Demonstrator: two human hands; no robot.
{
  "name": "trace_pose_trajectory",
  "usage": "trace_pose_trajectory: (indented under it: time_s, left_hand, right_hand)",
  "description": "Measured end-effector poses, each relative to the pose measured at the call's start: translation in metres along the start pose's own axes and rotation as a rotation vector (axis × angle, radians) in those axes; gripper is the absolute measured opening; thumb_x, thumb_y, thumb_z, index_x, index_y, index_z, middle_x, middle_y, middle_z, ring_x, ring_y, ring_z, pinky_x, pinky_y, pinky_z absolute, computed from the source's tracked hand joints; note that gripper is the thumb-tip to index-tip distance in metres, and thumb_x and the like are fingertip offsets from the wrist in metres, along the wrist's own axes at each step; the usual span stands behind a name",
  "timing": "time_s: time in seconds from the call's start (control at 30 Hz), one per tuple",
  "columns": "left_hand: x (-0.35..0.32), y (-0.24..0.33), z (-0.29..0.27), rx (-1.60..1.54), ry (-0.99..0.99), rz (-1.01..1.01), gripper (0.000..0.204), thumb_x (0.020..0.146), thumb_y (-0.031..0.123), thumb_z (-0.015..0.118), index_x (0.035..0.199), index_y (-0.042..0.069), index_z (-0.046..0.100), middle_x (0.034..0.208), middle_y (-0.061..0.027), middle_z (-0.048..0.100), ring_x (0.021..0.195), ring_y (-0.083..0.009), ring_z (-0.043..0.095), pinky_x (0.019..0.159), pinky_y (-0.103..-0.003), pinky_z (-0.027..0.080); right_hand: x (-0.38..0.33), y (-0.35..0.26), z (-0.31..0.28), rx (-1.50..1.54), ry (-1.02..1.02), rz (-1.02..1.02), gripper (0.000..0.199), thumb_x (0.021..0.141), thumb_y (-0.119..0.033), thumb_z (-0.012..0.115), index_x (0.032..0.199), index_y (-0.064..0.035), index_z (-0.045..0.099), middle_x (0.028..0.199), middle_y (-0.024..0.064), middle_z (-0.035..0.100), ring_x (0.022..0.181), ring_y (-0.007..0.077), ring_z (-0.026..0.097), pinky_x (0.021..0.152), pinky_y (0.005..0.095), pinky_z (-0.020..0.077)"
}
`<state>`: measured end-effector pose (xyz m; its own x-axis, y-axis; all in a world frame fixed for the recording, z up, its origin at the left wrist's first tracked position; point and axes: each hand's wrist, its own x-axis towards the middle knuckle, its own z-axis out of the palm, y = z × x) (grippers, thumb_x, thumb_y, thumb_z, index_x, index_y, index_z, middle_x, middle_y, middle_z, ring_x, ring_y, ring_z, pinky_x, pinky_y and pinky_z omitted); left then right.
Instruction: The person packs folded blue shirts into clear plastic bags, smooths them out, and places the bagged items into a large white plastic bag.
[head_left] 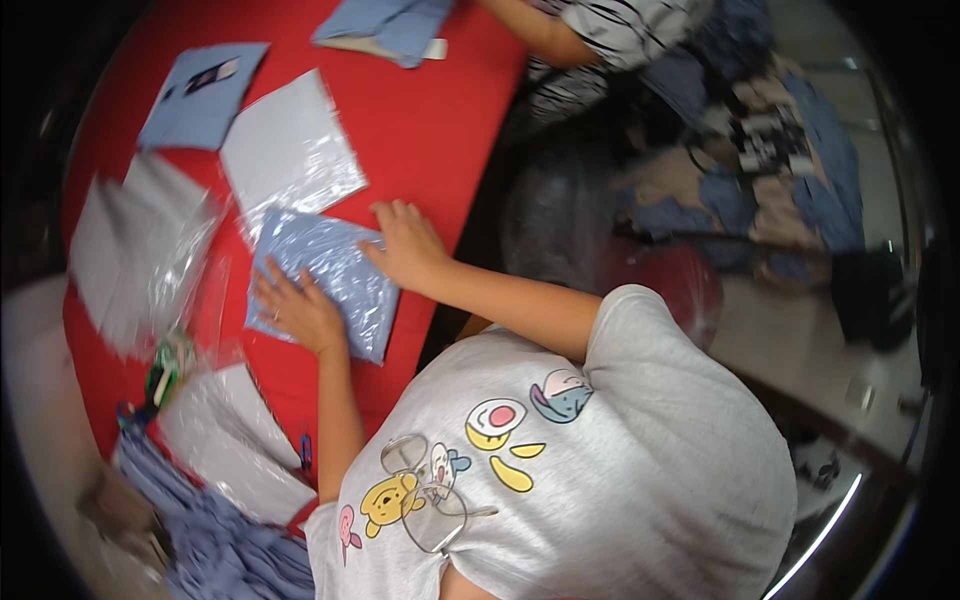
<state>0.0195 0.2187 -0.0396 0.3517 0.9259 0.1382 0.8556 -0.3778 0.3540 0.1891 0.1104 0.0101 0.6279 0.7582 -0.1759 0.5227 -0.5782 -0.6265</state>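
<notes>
Gray shirt (640,450) fills the bottom middle. Left hand (303,312) lies flat, open, on the blue packet (350,290) mid-frame; right hand (412,250), open, touches its edge. Neither grips.

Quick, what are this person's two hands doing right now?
Left hand: open, spread on the blue plastic-wrapped packet.
Right hand: open, at that packet's upper right edge; no grip visible.
</notes>
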Motion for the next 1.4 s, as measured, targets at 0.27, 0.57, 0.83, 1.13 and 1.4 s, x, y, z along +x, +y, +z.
trace_pose_trajectory:
  time_s: [0.27, 0.57, 0.83, 1.13, 1.4]
  left_hand:
    - [-0.048, -0.011, -0.03, -0.372, -0.245, 0.16, 0.08, 0.109, 0.053, 0.056, 0.172, 0.011, 0.03, 0.18, -0.0229, 0.018, 0.166, -0.043, 0.014, 0.13, -0.062, 0.007]
    - [-0.091, 0.12, -0.183, -0.321, -0.683, 0.2, 0.062, 0.102, -0.003, 0.066, 0.161, 0.0, 0.047, 0.148, -0.0338, 0.061, 0.14, -0.038, 0.063, 0.113, -0.041, 0.048]
    - [-0.049, 0.222, -0.219, -0.667, -1.231, 0.269, 0.029, 0.101, -0.002, 0.067, 0.13, -0.002, 0.073, 0.113, -0.0035, 0.076, 0.103, -0.0122, 0.068, 0.095, -0.029, 0.052]
    - [-0.155, 0.412, 0.025, -0.168, -1.522, 0.796, 0.034, 0.103, 0.021, 0.073, 0.126, -0.003, 0.071, 0.112, -0.0137, 0.076, 0.103, -0.0184, 0.068, 0.095, -0.033, 0.053]
    - [-0.387, 0.347, 0.323, 0.788, -1.615, 1.185, 0.075, 0.094, 0.057, 0.074, 0.159, 0.026, 0.055, 0.178, -0.029, 0.002, 0.162, -0.0549, 0.01, 0.126, -0.072, 0.024]
  right_hand:
    - [-0.056, 0.045, 0.006, 0.768, -0.497, 0.43, 0.039, 0.089, -0.024, 0.086, 0.112, 0.0043, 0.071, 0.091, 0.0162, 0.076, 0.07, 0.0231, 0.073, 0.062, 0.0358, 0.0585]
    - [-0.103, 0.01, -0.121, 1.353, -0.411, 0.122, 0.029, 0.098, -0.013, 0.078, 0.117, 0.0057, 0.069, 0.099, 0.0152, 0.076, 0.077, 0.0212, 0.074, 0.069, 0.0327, 0.0624]
    - [-0.189, 0.2, -0.247, 0.555, 0.379, -0.383, 0.107, 0.066, -0.02, 0.103, 0.158, -0.0091, 0.05, 0.162, 0.0191, 0.05, 0.149, 0.0289, 0.051, 0.121, 0.0417, 0.0438]
    - [-0.379, 0.366, -0.194, 0.627, -0.351, 0.56, 0.049, 0.094, -0.044, 0.081, 0.121, -0.0024, 0.078, 0.11, 0.0235, 0.079, 0.102, 0.0314, 0.076, 0.091, 0.0411, 0.0556]
    - [-0.53, 0.374, -0.133, 0.763, 0.207, 1.093, 0.03, 0.101, -0.024, 0.074, 0.117, 0.0008, 0.075, 0.098, 0.0248, 0.077, 0.084, 0.0357, 0.074, 0.081, 0.0407, 0.0566]
